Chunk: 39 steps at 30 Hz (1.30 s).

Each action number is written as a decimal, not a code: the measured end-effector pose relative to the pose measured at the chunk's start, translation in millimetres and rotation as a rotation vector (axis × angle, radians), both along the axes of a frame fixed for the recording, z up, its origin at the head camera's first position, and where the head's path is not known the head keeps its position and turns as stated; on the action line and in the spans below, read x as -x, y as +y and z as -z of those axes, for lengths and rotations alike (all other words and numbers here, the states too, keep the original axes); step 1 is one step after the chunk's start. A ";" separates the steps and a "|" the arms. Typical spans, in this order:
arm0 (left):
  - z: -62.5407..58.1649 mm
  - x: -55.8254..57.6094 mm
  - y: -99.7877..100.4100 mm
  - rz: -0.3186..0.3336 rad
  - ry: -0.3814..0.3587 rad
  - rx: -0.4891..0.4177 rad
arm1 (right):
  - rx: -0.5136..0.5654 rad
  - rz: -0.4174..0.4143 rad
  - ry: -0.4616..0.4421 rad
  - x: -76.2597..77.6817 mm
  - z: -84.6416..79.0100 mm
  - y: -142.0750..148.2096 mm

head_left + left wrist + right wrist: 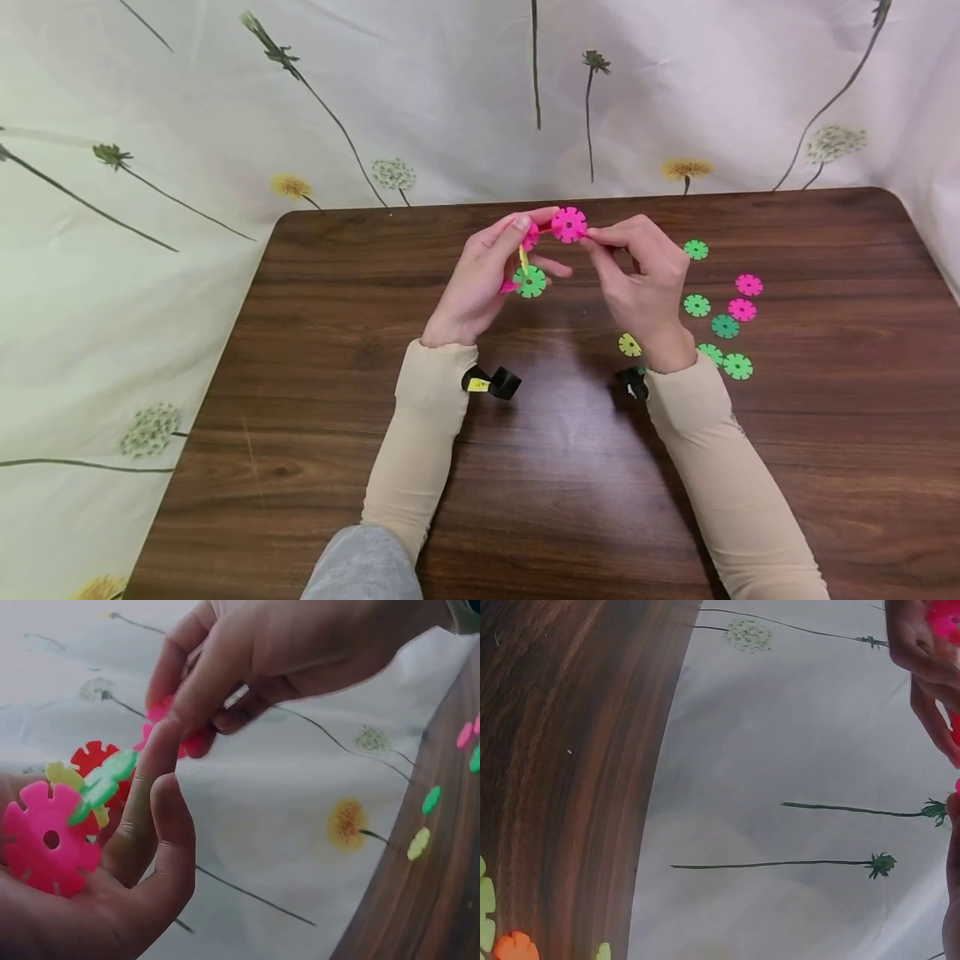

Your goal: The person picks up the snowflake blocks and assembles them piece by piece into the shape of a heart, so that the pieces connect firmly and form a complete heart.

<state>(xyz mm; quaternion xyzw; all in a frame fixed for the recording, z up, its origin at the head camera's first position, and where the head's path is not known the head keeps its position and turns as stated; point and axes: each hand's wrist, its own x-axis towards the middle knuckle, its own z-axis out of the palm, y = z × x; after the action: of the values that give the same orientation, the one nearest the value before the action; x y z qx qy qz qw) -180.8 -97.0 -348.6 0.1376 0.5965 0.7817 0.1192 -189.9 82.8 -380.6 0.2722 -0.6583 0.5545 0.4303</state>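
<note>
Above the table, my left hand [474,279] holds a chain of slotted plastic discs, its thumb against a pink piece near the top. Green [530,292], yellow [523,258] and pink [570,215] discs of the chain show in the head view. The left wrist view adds a red disc [91,754] and another pink disc [30,825] by the palm. With thumb and forefinger my right hand [647,271] pinches pink plastic at the chain's right end. Its fingers hide much of that piece. Only parts of the hands enter the right wrist view's right edge.
Loose green [697,306], pink [748,285] and yellow [629,344] discs lie on the brown wooden table [322,400], around and to the right of the right forearm. An orange disc [516,946] shows in the right wrist view. Behind the table hangs a white flowered cloth [465,100].
</note>
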 end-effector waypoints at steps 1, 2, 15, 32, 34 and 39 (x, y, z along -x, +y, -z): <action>0.0 0.6 0.4 0.001 -0.002 -0.007 | 0.000 -0.001 -0.004 0.4 0.0 0.4; 0.2 1.0 0.7 0.000 -0.009 -0.018 | -0.001 -0.001 -0.005 0.6 0.0 0.7; 2.3 5.0 -3.0 -0.032 -0.116 -0.284 | -0.024 -0.124 -0.037 2.8 2.5 0.6; 2.1 4.5 -4.8 0.201 -0.201 -0.339 | 0.033 -0.172 -0.119 -12.2 -19.5 0.8; 2.5 4.8 -4.4 0.211 -0.212 -0.346 | 0.026 -0.179 -0.126 -9.1 -15.9 2.2; 3.9 5.6 -3.1 0.201 -0.218 -0.351 | 0.007 -0.201 -0.156 0.9 -4.0 8.1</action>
<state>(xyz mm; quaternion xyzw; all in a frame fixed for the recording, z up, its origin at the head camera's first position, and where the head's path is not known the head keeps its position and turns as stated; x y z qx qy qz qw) -186.4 -100.1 -352.5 0.1297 0.4181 0.8680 0.2343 -190.9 90.9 -376.6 0.2913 -0.6572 0.6166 0.3210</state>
